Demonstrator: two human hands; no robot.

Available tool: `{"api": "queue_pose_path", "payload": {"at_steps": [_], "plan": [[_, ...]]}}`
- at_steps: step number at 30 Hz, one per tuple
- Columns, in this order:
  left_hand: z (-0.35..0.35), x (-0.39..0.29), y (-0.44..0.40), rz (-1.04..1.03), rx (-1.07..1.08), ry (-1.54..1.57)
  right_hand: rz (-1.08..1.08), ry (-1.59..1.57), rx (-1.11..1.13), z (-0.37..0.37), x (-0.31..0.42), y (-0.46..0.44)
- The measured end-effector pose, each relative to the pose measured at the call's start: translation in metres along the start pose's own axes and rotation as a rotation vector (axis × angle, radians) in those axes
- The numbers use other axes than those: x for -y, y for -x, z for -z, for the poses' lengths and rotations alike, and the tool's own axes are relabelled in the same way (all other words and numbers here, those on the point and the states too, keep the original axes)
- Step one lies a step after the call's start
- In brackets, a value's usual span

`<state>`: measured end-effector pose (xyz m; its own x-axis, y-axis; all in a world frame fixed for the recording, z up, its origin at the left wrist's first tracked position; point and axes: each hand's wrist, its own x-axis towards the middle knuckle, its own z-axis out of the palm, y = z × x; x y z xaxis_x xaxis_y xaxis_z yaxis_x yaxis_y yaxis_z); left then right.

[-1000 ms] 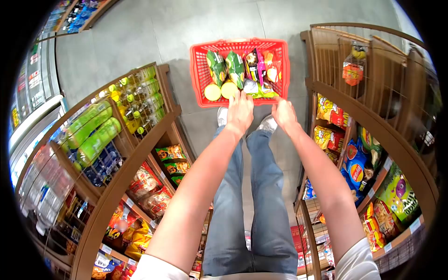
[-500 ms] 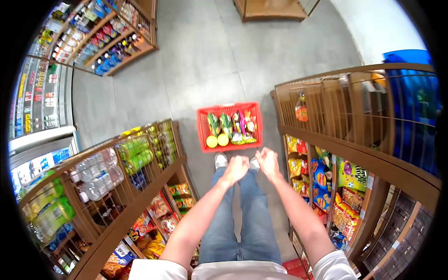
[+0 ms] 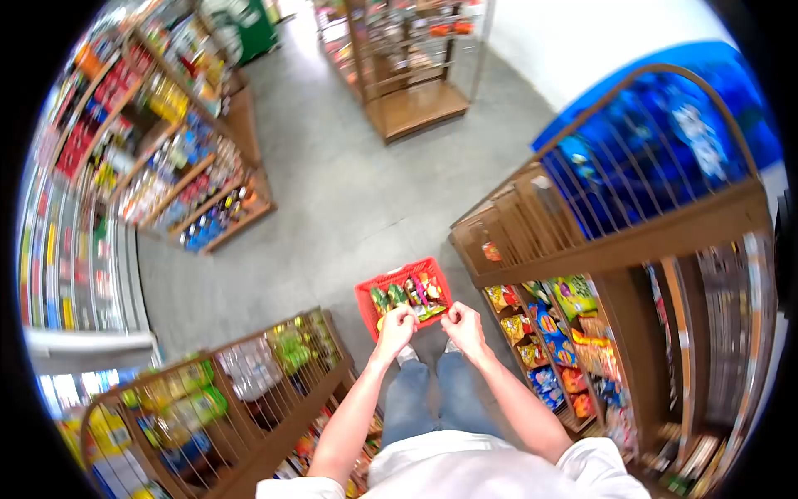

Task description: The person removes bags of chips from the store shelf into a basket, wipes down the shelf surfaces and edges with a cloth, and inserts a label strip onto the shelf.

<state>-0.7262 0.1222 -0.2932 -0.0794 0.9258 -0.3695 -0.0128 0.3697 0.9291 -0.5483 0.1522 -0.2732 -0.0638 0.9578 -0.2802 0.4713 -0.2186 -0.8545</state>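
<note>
A red shopping basket (image 3: 364, 308) rests on the floor just beyond my shoes. Inside it lie green-patterned packs (image 3: 396, 294) and colourful snack packets (image 3: 425, 289); yellow round items there are mostly covered by my left hand. My left hand (image 3: 396, 328) is closed in a loose fist, overlapping the basket's near edge in the picture. Also curled shut, my right hand (image 3: 464, 326) appears by the near right corner. Nothing shows in either hand, and both look to be above the basket, apart from it.
Snack shelves (image 3: 540, 333) stand close on my right, under a wooden rack with a blue cover (image 3: 648, 150). A low shelf of bottles (image 3: 249, 366) runs along my left. Drink shelves (image 3: 199, 183) and a wooden stand (image 3: 424, 108) are farther ahead on the grey floor (image 3: 332, 191).
My view has tilted up and turned, so the basket appears lower and smaller and more of the shop ahead shows. Both hands stay closed and now overlap the basket's near side.
</note>
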Motion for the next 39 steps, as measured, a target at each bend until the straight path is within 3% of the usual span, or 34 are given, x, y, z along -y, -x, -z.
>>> {"api": "queue_pose_path", "payload": {"at_steps": [3, 5, 10, 15, 21, 22, 27, 39], "plan": [[0.0, -0.025, -0.008, -0.17, 0.039, 0.036, 0.017, -0.075, -0.028, 0.018, 0.038, 0.017], [-0.004, -0.065, -0.001, -0.047, 0.099, 0.095, -0.001, -0.147, -0.025, 0.028, 0.049, 0.025], [-0.012, -0.105, 0.005, -0.144, 0.239, 0.042, -0.045, -0.167, -0.082, 0.056, 0.065, 0.049], [-0.046, -0.131, 0.024, -0.187, 0.238, -0.034, 0.096, -0.367, -0.223, 0.091, 0.066, 0.08], [-0.101, -0.143, 0.052, -0.334, 0.178, -0.059, 0.003, -0.407, -0.236, 0.149, 0.079, 0.135], [-0.109, -0.141, 0.058, -0.341, 0.189, -0.067, 0.073, -0.417, -0.298, 0.153, 0.076, 0.145], [-0.157, -0.141, 0.11, -0.25, 0.431, 0.054, 0.029, -0.498, -0.424, 0.187, 0.061, 0.211], [-0.31, -0.133, 0.251, -0.477, 0.913, -0.262, -0.053, -0.568, -1.008, 0.249, -0.024, 0.384]]}}
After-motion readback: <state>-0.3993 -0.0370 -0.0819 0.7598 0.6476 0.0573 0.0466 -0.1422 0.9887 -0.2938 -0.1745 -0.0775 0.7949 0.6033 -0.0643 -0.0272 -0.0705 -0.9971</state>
